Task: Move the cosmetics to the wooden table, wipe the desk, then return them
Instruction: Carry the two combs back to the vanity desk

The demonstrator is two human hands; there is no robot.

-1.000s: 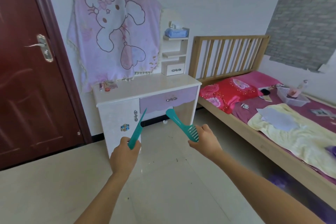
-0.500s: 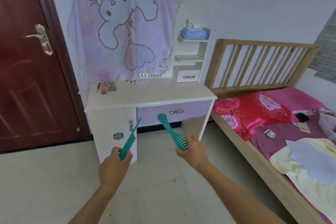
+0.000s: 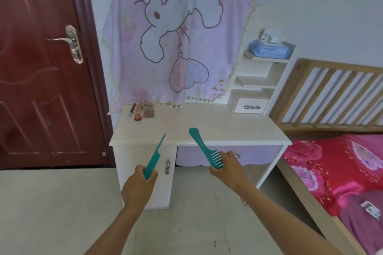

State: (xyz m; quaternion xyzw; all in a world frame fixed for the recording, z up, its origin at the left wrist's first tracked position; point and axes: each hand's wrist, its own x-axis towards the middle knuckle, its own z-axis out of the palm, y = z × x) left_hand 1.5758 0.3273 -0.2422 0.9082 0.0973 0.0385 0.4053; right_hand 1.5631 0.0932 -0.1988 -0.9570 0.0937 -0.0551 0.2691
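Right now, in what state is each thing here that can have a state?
left hand, grips the tail comb.
right hand, holds the wide comb at its teeth.
door, closed.
desk drawer, closed.
small shelf drawer, closed.
cosmetics, lying at the back left of the desk.

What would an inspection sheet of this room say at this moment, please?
Surface: white desk top, facing the person.
Job's things: small cosmetics at the desk's back left corner; tail comb and wide-tooth comb, both teal, carried.
Clutter: wipes pack on the upper shelf.
Hands: left hand grips the tail comb; right hand grips the wide-tooth comb at its teeth.
Cables: nothing seen.
Surroundings: cartoon cloth above the desk, dark red door left, bed right.
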